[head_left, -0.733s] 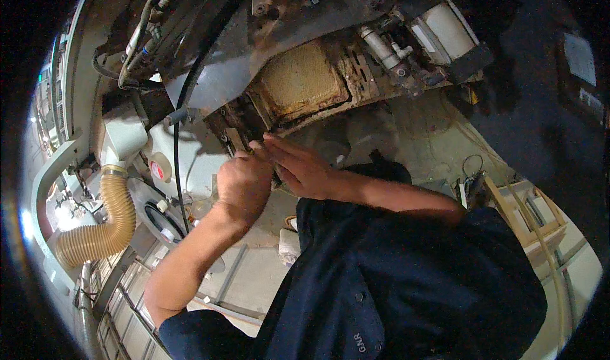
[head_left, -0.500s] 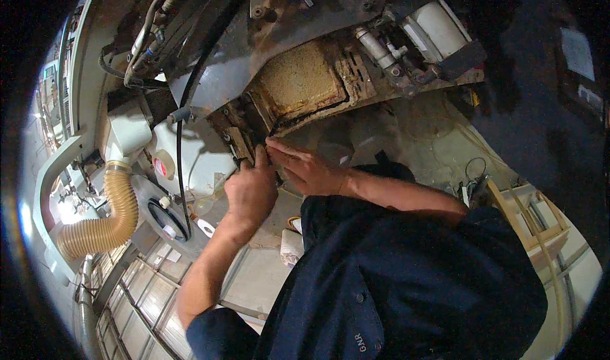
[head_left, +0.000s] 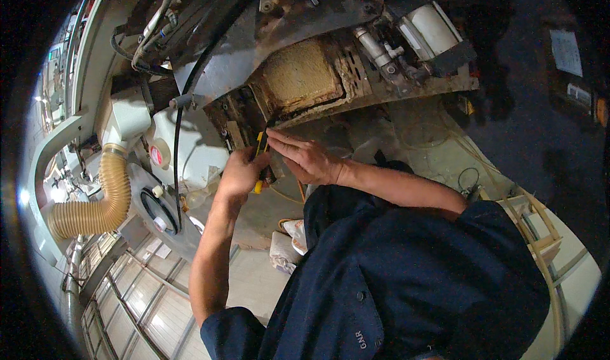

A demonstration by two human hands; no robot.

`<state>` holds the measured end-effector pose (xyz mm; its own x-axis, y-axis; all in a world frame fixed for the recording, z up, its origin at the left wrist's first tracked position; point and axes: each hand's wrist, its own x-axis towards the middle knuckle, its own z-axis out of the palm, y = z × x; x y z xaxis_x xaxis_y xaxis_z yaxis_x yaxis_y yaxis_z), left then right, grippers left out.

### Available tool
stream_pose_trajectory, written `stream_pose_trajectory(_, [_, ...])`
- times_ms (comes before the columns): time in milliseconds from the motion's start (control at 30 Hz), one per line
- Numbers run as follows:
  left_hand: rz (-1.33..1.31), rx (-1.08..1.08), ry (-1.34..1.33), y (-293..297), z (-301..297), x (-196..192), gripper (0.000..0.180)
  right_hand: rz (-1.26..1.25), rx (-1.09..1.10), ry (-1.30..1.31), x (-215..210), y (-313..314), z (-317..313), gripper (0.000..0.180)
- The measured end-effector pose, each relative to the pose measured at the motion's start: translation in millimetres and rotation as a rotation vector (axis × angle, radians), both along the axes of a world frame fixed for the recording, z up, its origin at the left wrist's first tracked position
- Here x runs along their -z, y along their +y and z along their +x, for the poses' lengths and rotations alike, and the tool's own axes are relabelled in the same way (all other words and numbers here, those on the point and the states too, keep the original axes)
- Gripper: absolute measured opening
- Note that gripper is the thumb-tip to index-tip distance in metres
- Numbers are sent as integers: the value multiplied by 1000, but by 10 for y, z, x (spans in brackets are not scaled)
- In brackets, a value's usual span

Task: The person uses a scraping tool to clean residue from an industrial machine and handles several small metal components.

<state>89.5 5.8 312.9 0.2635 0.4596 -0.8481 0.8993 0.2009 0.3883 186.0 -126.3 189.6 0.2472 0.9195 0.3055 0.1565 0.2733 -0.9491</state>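
Observation:
My left hand (head_left: pixel 240 174) is closed around a slim yellow-and-black hand tool (head_left: pixel 259 141), whose exact kind I cannot make out. One yellow part shows above the fingers and another below them. My right hand (head_left: pixel 311 160) lies beside it with fingers stretched out, the tips touching or nearly touching the near left corner of a dirty machine frame (head_left: pixel 375 95). Beyond the fingertips, a tan, crusted rectangular panel (head_left: pixel 298 74) sits in that frame. Whether anything thin lies under my right fingers is hidden.
A black hose (head_left: pixel 178 169) hangs down left of my hands. Farther left are a ribbed tan duct (head_left: pixel 114 185) and a white housing (head_left: pixel 190 147). A metal cylinder (head_left: pixel 432 31) is mounted at the back right. A wooden frame (head_left: pixel 540 223) stands at the right, and a cloth (head_left: pixel 284 252) lies below my hands.
My left hand has shifted slightly left and turned, bringing the tool's yellow parts into sight. My right hand stays at the frame corner. The whole view has shifted a little.

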Motion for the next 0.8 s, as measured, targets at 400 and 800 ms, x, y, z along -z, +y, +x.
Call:
stream_pose_trajectory(400, [324,112,7,-191,-395,341,28,30,67,-89,-72,-43,129,42])
stream_pose_trajectory(800, [126,222,-71,115,-6,-108,40,-107,242,-75,-144,9,763,10])
